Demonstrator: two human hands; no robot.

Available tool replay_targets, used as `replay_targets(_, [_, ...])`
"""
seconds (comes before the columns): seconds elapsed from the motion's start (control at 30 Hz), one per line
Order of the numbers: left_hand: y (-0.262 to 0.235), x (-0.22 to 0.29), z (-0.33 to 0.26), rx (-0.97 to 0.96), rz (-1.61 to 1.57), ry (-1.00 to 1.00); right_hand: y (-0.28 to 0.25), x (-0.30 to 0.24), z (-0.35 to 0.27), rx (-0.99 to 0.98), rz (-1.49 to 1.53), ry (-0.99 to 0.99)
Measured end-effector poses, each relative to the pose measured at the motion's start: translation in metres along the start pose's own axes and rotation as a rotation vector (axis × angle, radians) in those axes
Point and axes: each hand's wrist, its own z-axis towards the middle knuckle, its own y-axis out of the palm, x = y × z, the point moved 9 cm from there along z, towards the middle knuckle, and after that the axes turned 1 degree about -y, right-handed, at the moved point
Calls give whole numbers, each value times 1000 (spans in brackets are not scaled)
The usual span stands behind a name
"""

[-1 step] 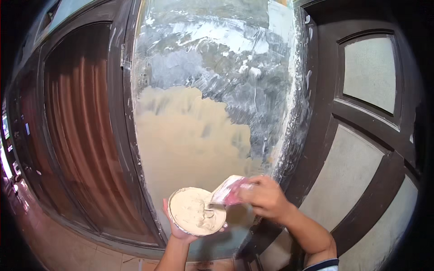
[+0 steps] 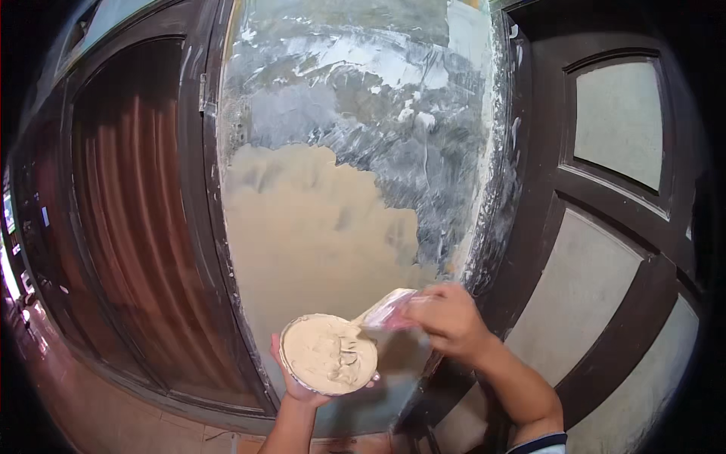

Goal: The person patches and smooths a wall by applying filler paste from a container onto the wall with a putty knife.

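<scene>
My left hand (image 2: 298, 389) is wrapped round a round bowl (image 2: 333, 394) from below, fingertips showing at its right side. Smooth beige putty (image 2: 314, 348) fills the bowl, with ridges and a dent right of its middle. In my right hand (image 2: 455, 321) is a flat putty scraper (image 2: 388, 309), whitish and pinkish-red, slightly blurred. Its lower left end is at the bowl's upper right rim; whether it touches cannot be made out. Beyond the hands stands a wall (image 2: 446, 159) with a wide coat of beige putty (image 2: 318, 219) over its lower left part.
On the left is a dark wooden frame (image 2: 200, 227) with a reddish-brown curtain (image 2: 140, 189) behind its panel. A dark door (image 2: 544, 159) with pale panels (image 2: 618, 121) stands close by my right arm. Tiled floor (image 2: 113, 401) shows at the lower left.
My right hand has raised the scraper slightly up and to the right, from over the putty to the bowl's rim. The left hand and bowl have hardly moved.
</scene>
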Motion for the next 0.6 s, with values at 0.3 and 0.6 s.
replay_targets(0.3, [3,18,15,14,-46,48,-51,192,-24,309,-13,505])
replay_targets(0.6, [-13,30,12,70,58,153,21,232,-43,39,-220,400])
